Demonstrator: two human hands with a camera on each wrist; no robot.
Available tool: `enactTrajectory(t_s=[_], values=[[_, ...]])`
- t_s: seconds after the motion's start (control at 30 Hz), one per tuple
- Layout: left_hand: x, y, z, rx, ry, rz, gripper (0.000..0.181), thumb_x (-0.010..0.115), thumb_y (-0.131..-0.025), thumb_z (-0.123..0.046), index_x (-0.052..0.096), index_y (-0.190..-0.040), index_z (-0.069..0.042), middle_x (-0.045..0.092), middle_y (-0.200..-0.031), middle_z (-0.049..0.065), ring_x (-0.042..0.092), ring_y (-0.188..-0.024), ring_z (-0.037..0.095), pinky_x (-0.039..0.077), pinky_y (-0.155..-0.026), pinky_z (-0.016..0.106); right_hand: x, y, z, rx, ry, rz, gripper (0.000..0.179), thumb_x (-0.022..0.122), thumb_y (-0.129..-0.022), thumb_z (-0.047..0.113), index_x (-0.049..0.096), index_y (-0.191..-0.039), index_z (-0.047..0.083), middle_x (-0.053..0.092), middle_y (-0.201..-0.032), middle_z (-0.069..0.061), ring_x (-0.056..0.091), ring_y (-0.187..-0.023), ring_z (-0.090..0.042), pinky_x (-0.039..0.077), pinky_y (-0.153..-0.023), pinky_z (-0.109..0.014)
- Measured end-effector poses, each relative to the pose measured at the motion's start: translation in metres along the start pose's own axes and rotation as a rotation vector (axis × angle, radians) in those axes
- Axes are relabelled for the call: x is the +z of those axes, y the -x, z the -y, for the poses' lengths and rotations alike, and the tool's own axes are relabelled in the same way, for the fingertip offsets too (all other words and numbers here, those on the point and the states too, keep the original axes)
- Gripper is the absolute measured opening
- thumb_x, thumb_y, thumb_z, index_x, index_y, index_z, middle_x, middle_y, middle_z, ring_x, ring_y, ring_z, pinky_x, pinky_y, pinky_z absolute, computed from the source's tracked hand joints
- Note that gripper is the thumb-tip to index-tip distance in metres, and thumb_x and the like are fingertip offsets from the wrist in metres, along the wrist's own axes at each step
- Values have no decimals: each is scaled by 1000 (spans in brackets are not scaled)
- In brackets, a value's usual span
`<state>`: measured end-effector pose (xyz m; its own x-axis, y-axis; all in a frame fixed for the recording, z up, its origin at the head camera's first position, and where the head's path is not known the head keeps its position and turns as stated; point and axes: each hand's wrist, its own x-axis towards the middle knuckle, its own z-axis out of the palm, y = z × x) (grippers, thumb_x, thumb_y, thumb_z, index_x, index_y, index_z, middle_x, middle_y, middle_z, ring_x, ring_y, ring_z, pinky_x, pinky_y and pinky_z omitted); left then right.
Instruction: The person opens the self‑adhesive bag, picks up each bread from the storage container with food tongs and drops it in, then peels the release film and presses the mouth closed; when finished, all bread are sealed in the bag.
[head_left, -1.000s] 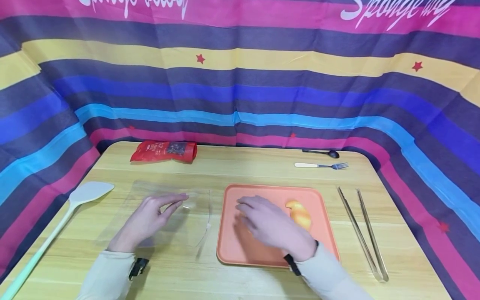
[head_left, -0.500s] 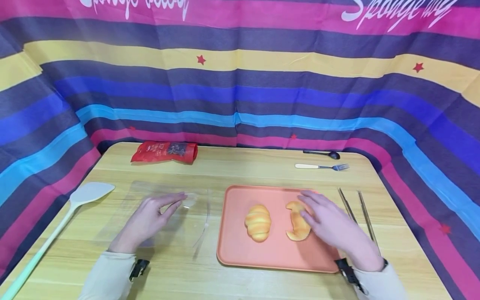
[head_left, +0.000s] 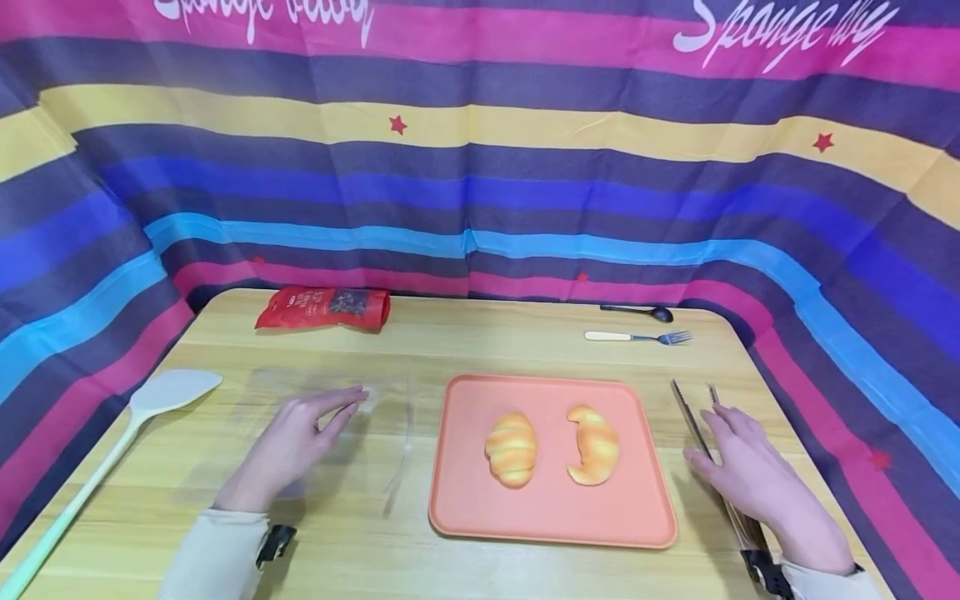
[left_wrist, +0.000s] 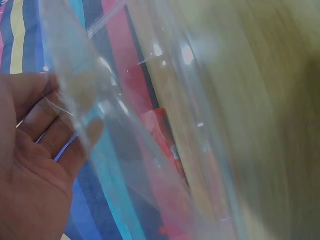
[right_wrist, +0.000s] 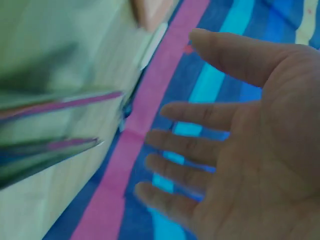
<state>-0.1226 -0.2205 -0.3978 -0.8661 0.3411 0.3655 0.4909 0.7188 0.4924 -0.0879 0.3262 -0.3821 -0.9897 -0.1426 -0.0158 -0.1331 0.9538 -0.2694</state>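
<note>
Two hands (head_left: 288, 442) (head_left: 768, 479): left holding plastic (left_wrist: 130, 145), right by tongs (right_wrist: 60, 104) outside tray's rim (head_left: 555, 537).

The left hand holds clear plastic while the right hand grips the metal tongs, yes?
Not quite: the left hand holds clear plastic, but the right hand holds nothing; the right wrist view shows it away from the metal tongs.

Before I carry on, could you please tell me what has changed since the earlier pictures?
The right hand has moved rightward from over the pink tray to over the metal tongs, leaving both croissants in full view. The left hand still holds the clear plastic.
</note>
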Motion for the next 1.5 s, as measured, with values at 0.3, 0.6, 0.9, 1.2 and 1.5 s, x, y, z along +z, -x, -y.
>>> enactTrajectory(t_s=[0.3, 0.6, 0.9, 1.2, 1.5], values=[[2, 4, 0, -22, -10, 2, 28, 69, -91, -3, 72, -118, -9, 67, -121, 10, 64, -109, 31, 52, -90, 51, 13, 12, -29, 244, 26, 219, 105, 53, -91, 66, 24, -136, -25, 31, -122, -50, 31, -113, -65, 38, -85, -73], [3, 3, 0, 15, -35, -22, 31, 70, -89, 1, 72, -119, -8, 68, -120, 10, 65, -108, 30, 53, -88, 50, 20, 13, -39, 270, -10, 273, 100, 55, -91, 64, 35, -120, -29, 44, -102, -39, 57, -88, -48, 49, -71, -58], [3, 3, 1, 3, -28, -5, 30, 69, -90, -1, 71, -120, -6, 66, -122, 13, 63, -111, 32, 51, -90, 51, 20, 14, -41, 233, -7, 236, 58, 60, -95, 45, 49, -95, -11, 51, -78, -10, 54, -70, -26, 46, -58, -45], [2, 1, 2, -57, -21, 30, 28, 65, -95, -7, 69, -123, -6, 64, -126, 14, 60, -115, 35, 48, -94, 55, 15, 16, -41, 228, -18, 65, 42, 57, -96, 28, 51, -94, -13, 50, -78, -18, 54, -66, -32, 47, -56, -49], [1, -1, 2, -40, -22, 22, 28, 65, -94, -4, 69, -121, -4, 64, -126, 16, 59, -115, 38, 47, -94, 56, 9, 21, -34, 121, -40, -193, 37, 58, -95, 17, 52, -108, -18, 55, -79, -19, 56, -67, -35, 46, -56, -54]])
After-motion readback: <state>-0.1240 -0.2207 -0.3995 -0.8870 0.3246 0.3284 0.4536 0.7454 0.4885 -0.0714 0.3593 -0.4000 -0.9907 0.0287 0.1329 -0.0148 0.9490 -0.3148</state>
